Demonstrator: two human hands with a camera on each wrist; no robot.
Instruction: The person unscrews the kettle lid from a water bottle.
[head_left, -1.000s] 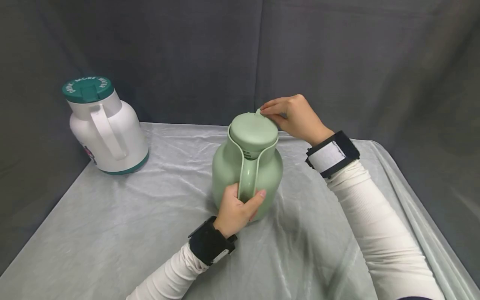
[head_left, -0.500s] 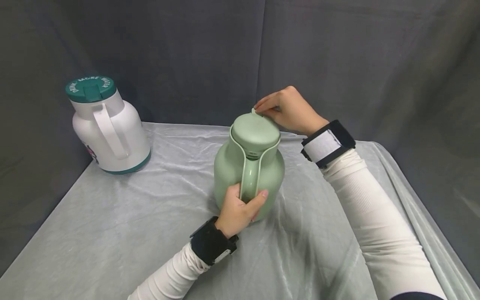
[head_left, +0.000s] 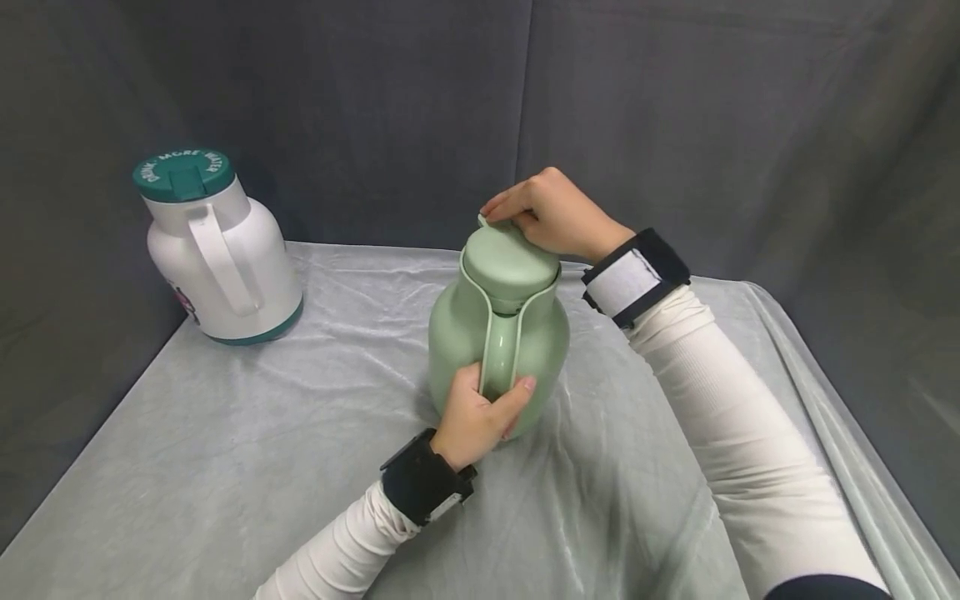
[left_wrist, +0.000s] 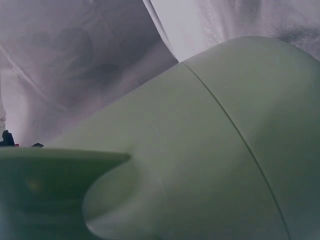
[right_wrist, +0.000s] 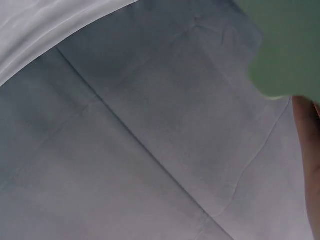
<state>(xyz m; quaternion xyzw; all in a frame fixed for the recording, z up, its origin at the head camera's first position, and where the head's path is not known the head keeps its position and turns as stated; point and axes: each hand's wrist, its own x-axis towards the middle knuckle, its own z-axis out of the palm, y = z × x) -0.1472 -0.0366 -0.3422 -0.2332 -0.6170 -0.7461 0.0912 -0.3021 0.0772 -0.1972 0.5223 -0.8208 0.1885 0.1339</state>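
A pale green thermos jug (head_left: pixel 450 333) stands upright mid-table in the head view, its handle facing the person. My left hand (head_left: pixel 476 417) grips the lower part of that handle, thumb lying across its right side. On top sits a round green lid (head_left: pixel 510 258) with a small raised tab at its far edge. My right hand (head_left: pixel 555 212) reaches over from the right and pinches the tab, fingers bent. The jug's body (left_wrist: pixel 190 125) fills much of the left wrist view. In the right wrist view, the lid's edge (right_wrist: pixel 290 55) appears beside a finger (right_wrist: pixel 309 145).
A white thermos jug (head_left: pixel 232 267) with a teal lid (head_left: pixel 183 175) and teal base stands at the back left. Grey velvety cloth (head_left: pixel 262 450) covers the table, wrinkled near the green jug. A dark curtain (head_left: pixel 375 108) hangs behind the table.
My right hand has swung left along the lid's far edge, and the tab has turned counterclockwise with it. The left hand keeps its grip on the handle.
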